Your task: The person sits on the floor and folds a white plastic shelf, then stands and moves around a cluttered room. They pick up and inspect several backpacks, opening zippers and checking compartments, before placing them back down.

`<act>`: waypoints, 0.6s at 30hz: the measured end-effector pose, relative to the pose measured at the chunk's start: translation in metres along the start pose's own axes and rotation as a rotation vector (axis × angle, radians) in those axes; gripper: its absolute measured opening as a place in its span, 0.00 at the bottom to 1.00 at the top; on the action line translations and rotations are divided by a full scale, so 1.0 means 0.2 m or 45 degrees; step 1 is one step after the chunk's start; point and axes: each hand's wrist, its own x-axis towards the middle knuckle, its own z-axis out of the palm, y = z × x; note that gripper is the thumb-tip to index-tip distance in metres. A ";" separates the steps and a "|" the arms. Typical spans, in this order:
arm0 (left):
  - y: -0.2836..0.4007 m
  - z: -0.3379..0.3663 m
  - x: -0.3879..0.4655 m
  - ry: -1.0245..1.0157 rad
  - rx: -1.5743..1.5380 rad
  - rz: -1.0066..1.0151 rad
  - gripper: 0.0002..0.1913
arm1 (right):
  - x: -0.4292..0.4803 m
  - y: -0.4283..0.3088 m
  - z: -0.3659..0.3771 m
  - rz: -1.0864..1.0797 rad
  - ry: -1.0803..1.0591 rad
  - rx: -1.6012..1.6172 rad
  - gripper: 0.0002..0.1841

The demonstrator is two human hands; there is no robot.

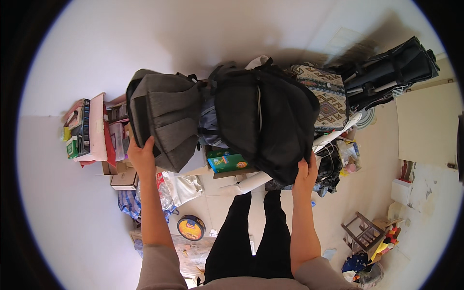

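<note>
My left hand (142,156) grips the lower left edge of a grey fabric backpack (170,116), thumb on the front and fingers behind. On the right, my right hand (304,174) pinches the lower edge of a larger black backpack (253,116). The two bags are side by side, with some blue-grey fabric (209,121) showing between them. Below the black bag, a green printed box (228,163) pokes out of an open carton. Behind its right side stands a patterned woven bag (328,96). What supports the backpacks from beneath is hidden.
Stacked boxes (98,127) stand at the left by the wall. A folded black fabric frame (391,72) leans at the upper right. On the floor are a round yellow tin (191,227), a white plastic bag (185,186), a black plastic bag (330,163) and a wooden stool (362,232).
</note>
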 end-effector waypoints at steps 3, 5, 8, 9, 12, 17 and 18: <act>-0.01 -0.13 -0.02 0.022 -0.186 -0.088 0.14 | -0.03 -0.01 0.05 0.009 -0.039 0.092 0.26; -0.02 -0.19 -0.05 0.018 -0.258 -0.101 0.14 | -0.04 -0.04 0.11 0.032 -0.082 0.153 0.26; -0.05 -0.24 -0.11 0.026 -0.096 -0.087 0.14 | -0.06 -0.19 0.24 0.046 -0.150 0.191 0.26; -0.06 -0.24 -0.14 0.026 -0.009 -0.085 0.14 | -0.05 -0.21 0.27 0.041 -0.162 0.198 0.26; -0.23 -0.24 -0.20 0.041 -0.032 -0.096 0.16 | -0.02 -0.38 0.33 -0.081 -0.113 0.233 0.28; -0.67 -0.31 -0.27 0.099 0.103 -0.077 0.23 | -0.02 -0.72 0.30 -0.169 -0.033 0.156 0.25; -0.72 -0.31 -0.28 0.066 0.176 -0.056 0.27 | -0.03 -0.79 0.27 -0.163 -0.017 0.169 0.24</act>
